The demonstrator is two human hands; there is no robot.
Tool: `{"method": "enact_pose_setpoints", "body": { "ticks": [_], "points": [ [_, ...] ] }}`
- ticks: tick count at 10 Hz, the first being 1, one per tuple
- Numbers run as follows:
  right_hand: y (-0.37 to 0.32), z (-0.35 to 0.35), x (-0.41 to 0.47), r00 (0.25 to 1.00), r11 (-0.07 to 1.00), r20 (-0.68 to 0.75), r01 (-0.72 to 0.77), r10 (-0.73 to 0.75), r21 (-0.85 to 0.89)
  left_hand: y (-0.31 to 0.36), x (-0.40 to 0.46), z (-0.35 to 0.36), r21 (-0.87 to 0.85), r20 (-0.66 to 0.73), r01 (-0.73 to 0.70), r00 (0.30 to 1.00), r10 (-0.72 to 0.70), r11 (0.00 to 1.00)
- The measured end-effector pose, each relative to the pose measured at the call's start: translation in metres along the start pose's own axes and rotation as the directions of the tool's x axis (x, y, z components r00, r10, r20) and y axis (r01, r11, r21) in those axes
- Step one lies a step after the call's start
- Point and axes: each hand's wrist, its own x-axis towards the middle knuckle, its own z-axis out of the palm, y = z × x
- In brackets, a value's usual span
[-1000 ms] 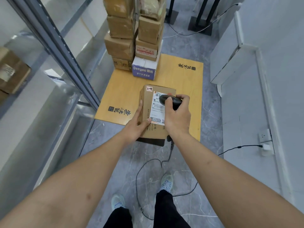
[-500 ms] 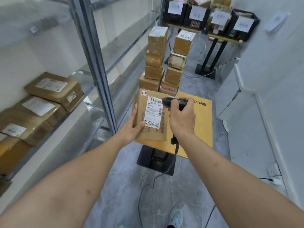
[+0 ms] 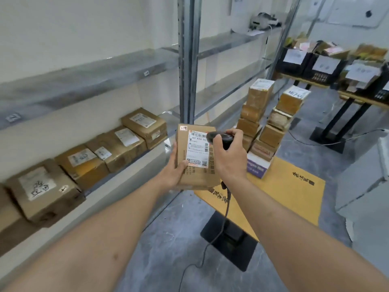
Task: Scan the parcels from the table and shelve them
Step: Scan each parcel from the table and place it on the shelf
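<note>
L hand (image 3: 174, 169): gripping box (image 3: 196, 163), label up
R hand (image 3: 228, 152): gripping scanner (image 3: 219, 137), aiming at label
Done: approx 5 boxes sitting on shelf (image 3: 134, 163)
Left: stacks (image 3: 265, 121) waiting on table (image 3: 294, 197)

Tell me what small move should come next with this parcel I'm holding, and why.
Probably carry the parcel left toward the shelf. The left hand holds it with its label up, the right hand has the scanner right at the label, and a row of boxes already sits there.
</note>
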Motion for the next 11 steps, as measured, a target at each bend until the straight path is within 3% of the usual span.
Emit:
{"method": "enact_pose_setpoints", "body": {
  "ticks": [2, 5, 6, 8, 10, 11],
  "points": [
    [-0.027, 0.039, -0.017, 0.947, 0.982, 0.261, 0.184, -0.189, 0.043, 0.019, -0.065, -0.037, 0.035, -0.275, 0.155, 0.951, -0.139, 0.987],
    [-0.082, 0.102, -0.080, 0.768, 0.928, 0.522, 0.324, -0.370, 0.182, -0.001, -0.189, -0.108, -0.177, -0.571, 0.240, 0.765, -0.299, 0.954],
    [-0.104, 0.126, -0.115, 0.704, 0.906, 0.570, 0.349, -0.423, 0.241, -0.004, -0.238, -0.128, -0.267, -0.629, 0.257, 0.683, -0.370, 0.929],
    [-0.148, 0.180, -0.201, 0.568, 0.869, 0.662, 0.387, -0.488, 0.309, -0.035, -0.335, -0.181, -0.276, -0.717, 0.290, 0.573, -0.398, 0.916],
    [-0.187, 0.239, -0.304, 0.507, 0.847, 0.686, 0.404, -0.522, 0.346, -0.071, -0.435, -0.249, -0.307, -0.759, 0.281, 0.504, -0.412, 0.909],
    [-0.201, 0.270, -0.356, 0.482, 0.849, 0.708, 0.394, -0.517, 0.352, -0.100, -0.485, -0.282, -0.322, -0.761, 0.355, 0.455, -0.463, 0.878]
  ]
}}
